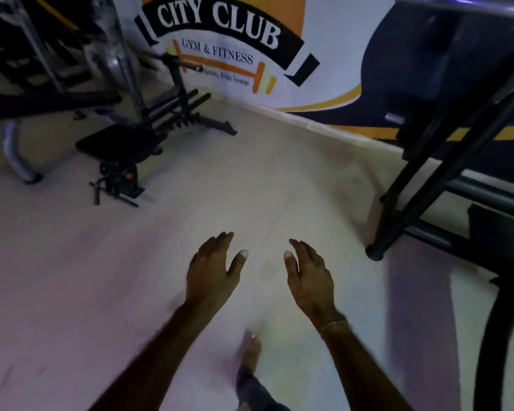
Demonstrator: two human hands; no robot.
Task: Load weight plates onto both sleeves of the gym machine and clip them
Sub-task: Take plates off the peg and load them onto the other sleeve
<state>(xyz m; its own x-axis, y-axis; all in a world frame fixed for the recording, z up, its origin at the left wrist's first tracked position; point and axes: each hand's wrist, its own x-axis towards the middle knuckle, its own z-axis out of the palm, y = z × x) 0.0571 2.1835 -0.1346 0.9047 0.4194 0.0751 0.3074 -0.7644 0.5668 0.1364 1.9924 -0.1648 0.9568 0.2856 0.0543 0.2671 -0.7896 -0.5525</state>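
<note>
My left hand point(212, 268) and my right hand point(307, 272) are stretched out side by side over the pale floor, palms facing each other, fingers apart, holding nothing. A black-framed gym machine point(445, 137) stands to the right, with a short chrome stub point(393, 117) poking out of its frame. I see no weight plates and no clips in view.
A black adjustable bench point(125, 149) stands at the left, with dark rack frames point(36, 69) behind it. A wall banner point(220, 40) reading "City Club Gym & Fitness" closes off the far side. My bare foot point(251, 350) is on the pale floor point(250, 185) below my hands.
</note>
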